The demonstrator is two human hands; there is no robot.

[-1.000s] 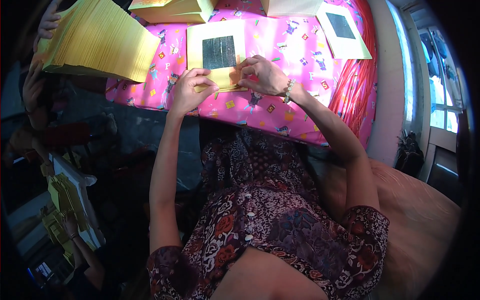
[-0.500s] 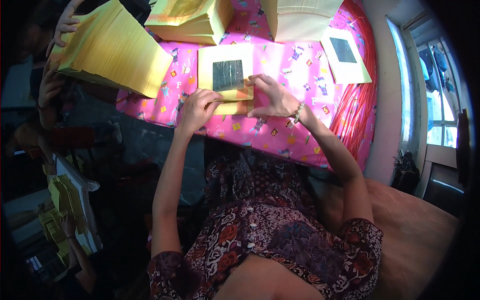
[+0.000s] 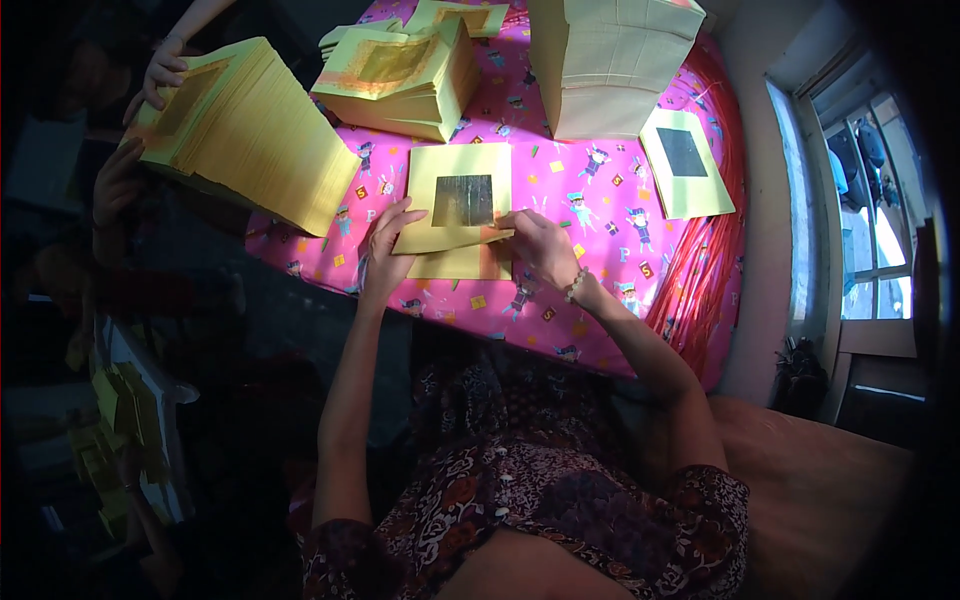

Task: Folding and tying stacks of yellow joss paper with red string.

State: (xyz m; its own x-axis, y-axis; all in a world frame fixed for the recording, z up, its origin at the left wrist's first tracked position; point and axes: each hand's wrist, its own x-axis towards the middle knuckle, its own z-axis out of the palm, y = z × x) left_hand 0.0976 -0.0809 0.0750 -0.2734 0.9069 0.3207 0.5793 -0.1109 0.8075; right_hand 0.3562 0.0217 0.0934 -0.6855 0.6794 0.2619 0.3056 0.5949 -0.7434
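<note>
A yellow paper sheet (image 3: 428,170) with a dark square patch (image 3: 464,203) lies on the table in front of me. Its near part is lifted into a raised flap (image 3: 445,241), and more yellow paper shows beneath. At the flap's left end, my left hand (image 3: 388,245) grips the paper between thumb and fingers. My right hand (image 3: 543,248), a beaded bracelet at its wrist, pinches the flap's right end.
A pink patterned cloth (image 3: 590,290) covers the table. Around stand a tall yellow paper stack (image 3: 270,140), a smaller stack (image 3: 410,100) and a pale stack (image 3: 612,70). A patched sheet (image 3: 710,200) and red strands (image 3: 690,290) lie right. Another person's hand (image 3: 165,72) touches the left stack.
My right hand has gone from spread fingers to a pinch on the flap's right end. My left hand has slid to its left end. The whole view has shifted, showing more of the far table.
</note>
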